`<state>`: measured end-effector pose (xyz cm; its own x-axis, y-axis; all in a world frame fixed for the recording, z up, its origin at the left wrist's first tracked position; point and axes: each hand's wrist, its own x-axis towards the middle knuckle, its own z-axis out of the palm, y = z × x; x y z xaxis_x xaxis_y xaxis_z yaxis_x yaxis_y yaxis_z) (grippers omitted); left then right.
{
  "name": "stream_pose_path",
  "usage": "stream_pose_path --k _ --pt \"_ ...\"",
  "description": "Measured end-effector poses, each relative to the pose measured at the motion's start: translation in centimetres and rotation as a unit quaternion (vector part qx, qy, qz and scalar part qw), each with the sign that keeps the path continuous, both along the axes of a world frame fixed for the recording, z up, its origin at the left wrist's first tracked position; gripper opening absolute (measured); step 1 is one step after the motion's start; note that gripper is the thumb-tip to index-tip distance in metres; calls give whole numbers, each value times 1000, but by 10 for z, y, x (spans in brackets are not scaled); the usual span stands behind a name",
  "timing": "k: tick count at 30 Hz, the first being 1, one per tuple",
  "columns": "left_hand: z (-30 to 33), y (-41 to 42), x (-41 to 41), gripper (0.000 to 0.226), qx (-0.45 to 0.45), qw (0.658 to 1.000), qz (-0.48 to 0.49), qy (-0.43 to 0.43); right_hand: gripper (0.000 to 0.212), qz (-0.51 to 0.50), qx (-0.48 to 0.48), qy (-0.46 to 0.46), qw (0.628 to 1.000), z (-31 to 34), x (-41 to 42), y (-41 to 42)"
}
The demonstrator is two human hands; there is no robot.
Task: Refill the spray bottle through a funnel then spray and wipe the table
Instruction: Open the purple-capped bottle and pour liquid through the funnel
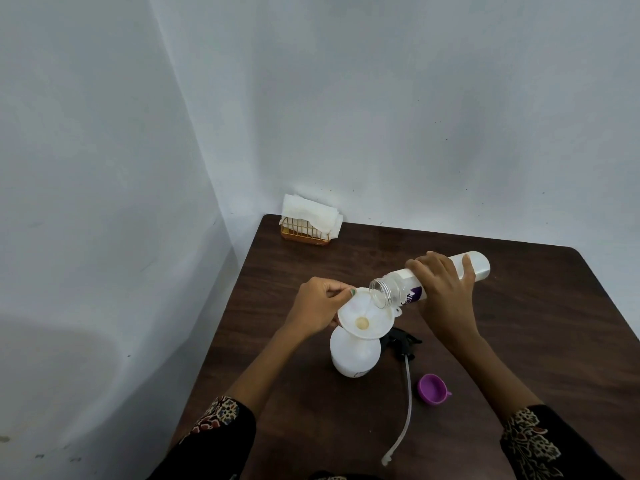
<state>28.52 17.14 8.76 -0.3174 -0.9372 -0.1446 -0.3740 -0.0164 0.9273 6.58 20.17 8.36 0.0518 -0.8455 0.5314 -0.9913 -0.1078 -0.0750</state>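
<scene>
A white spray bottle body [353, 356] stands on the dark wooden table [519, 341] with a white funnel [363, 317] seated in its neck. My left hand [317, 306] pinches the funnel's rim at its far left. My right hand [445, 289] grips a clear refill bottle [478, 265] with a purple label, tipped almost flat, its open mouth over the funnel's right edge. The black spray head [403, 342] with its long dip tube [407, 403] lies on the table right of the bottle. A purple cap [432, 389] lies near it.
A gold wire holder [304, 232] with white paper napkins [308, 211] stands at the table's far left corner against the white wall. The table's left edge runs close to the spray bottle.
</scene>
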Motion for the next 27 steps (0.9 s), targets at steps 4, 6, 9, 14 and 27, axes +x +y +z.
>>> stream_pose_path --k 4,6,9,14,27 --pt "0 0 0 20 -4 1000 -3 0 58 3 0 -3 1000 -1 0 0" --pt "0 0 0 19 2 1000 1 -1 62 4 -1 -4 1000 -1 0 0" --pt "0 -1 0 19 4 1000 2 -4 65 2 3 0 1000 -2 0 0" --pt "1 -1 0 20 3 1000 4 -8 63 1 2 -5 1000 -2 0 1" --pt "2 -1 0 20 5 1000 3 -6 59 5 -4 -5 1000 0 1 1"
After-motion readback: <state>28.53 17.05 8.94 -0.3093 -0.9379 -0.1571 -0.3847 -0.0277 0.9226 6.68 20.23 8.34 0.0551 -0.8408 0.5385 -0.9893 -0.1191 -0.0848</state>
